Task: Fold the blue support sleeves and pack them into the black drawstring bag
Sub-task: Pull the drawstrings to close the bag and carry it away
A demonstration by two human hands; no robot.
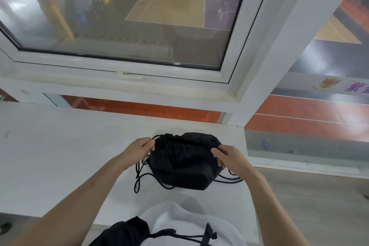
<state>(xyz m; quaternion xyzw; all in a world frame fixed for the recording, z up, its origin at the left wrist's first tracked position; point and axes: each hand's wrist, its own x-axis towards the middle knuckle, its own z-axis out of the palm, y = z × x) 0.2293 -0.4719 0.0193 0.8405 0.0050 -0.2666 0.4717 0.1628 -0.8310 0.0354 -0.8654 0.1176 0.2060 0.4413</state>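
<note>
The black drawstring bag (183, 163) lies bulging on the white table (60, 156), its gathered mouth turned away from me. My left hand (139, 148) pinches the left end of the gathered mouth. My right hand (227, 158) grips the right end. Black cords (139, 177) trail loose from both sides of the bag onto the table. No blue support sleeves show; whatever is inside the bag is hidden.
A white-framed window (127, 74) with a handle stands just beyond the table's far edge. The table's right edge (246, 146) runs close to my right hand, with floor below it. My white shirt and a dark strap (207, 233) fill the bottom.
</note>
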